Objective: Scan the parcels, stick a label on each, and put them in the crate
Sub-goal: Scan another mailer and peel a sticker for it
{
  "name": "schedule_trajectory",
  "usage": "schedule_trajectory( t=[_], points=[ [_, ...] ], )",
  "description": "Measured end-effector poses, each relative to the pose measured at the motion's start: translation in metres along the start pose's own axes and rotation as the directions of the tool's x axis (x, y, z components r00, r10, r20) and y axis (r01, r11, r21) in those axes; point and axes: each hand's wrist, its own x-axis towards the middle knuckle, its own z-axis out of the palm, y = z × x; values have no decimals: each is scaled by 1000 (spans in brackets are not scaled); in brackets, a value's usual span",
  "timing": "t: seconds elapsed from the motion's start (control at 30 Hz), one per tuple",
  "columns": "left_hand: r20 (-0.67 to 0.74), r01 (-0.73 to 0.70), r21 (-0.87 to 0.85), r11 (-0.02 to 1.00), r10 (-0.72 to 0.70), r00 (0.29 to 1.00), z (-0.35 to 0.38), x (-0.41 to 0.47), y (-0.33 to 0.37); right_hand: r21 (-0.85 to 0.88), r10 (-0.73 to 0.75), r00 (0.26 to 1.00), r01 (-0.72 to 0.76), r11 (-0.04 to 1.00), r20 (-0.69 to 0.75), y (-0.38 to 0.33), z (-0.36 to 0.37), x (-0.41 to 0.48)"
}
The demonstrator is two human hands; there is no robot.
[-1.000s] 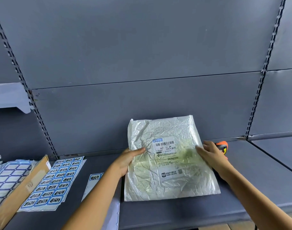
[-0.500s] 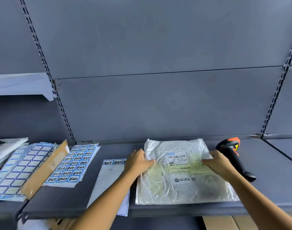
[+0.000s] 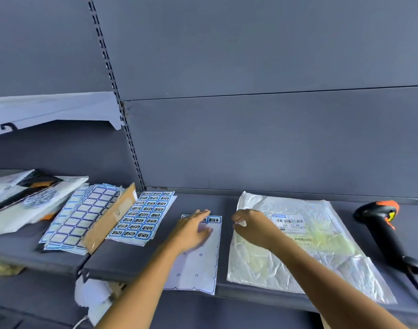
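While my left hand (image 3: 192, 231) lies flat and open on the nearly used-up label sheet (image 3: 198, 264), its fingertips reach the last labels (image 3: 213, 220) along the sheet's far edge. I see my right hand (image 3: 250, 227) hovering just beside it, over the parcel's (image 3: 298, 245) left edge, fingers loosely curled and grasping nothing that I can make out. I see the parcel flat on the shelf (image 3: 122, 260) under and to the right of that hand, shipping label up. Further right lies the scanner (image 3: 384, 231). Left of my left hand sits a full label sheet (image 3: 143, 217), then cardboard (image 3: 110, 219) and more sheets (image 3: 77, 222).
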Motion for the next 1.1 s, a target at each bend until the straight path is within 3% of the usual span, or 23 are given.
schedule_trajectory(
  t=[0.17,0.27,0.33,0.47,0.73,0.9,1.1],
  points=[
    [1,-89,175,981,90,996,15,10,1,-272,-45,999,51,961,28,-3,40,6],
    [-80,-126,211,969,145,986,16,14,-4,-343,-135,986,96,934,-93,2,49,-2],
    [-163,-143,201,969,177,971,17,14,-1,-320,-147,972,83,944,-181,4,50,-2],
    [-353,-116,123,986,153,923,23,8,2,-235,-44,990,11,972,-136,3,51,1],
    [-503,-178,-157,971,76,861,34,2,23,202,258,951,-222,954,-173,-7,41,12],
    [-489,-168,-222,961,39,871,35,3,25,284,294,946,-247,927,-137,-7,40,11],
    [-364,-124,-340,932,-9,932,30,-4,30,329,333,939,-289,899,-85,-5,38,16]
  ],
)
